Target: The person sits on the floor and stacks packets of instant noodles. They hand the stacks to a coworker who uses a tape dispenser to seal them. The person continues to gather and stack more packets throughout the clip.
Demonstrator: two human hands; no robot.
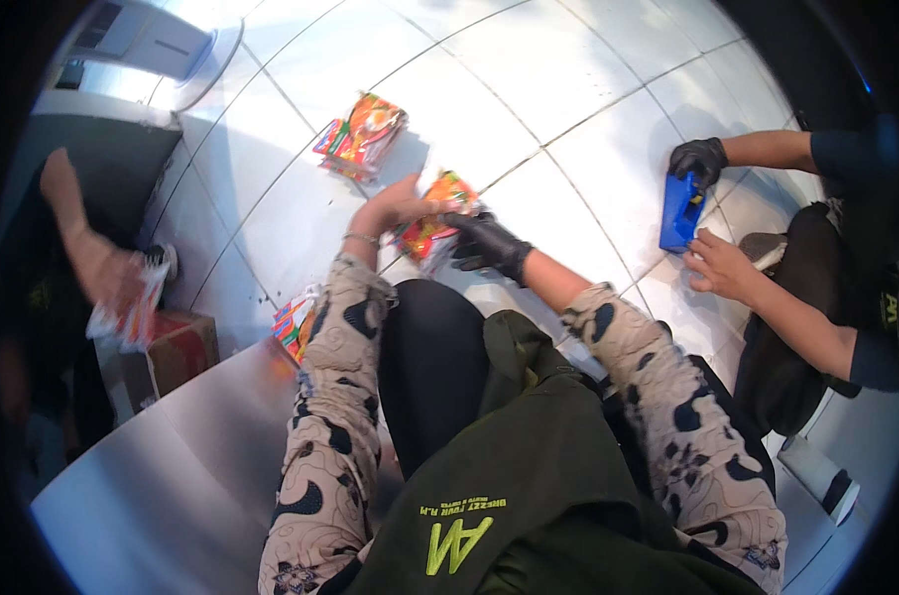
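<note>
Between my two hands is a bundle of colourful instant noodle packets (pixel 449 188), held just above the white tiled floor in front of my knees. My bare left hand (pixel 395 205) grips the bundle from its left and far side, fingers closed over it. On the right, my right hand (pixel 491 244) wears a black glove and closes on the bundle's near right edge. Another stack of noodle packets (pixel 368 134) lies on the floor just beyond my left hand. More packets (pixel 291 325) show beside my left sleeve, partly hidden by it.
At right, a co-worker's gloved hand (pixel 699 162) holds a blue tape dispenser (pixel 679 213), the bare hand close beside it. A left-side co-worker's blurred hand (pixel 117 278) holds packets above a cardboard box (pixel 183 349). A pale curved surface (pixel 186 436) lies at lower left.
</note>
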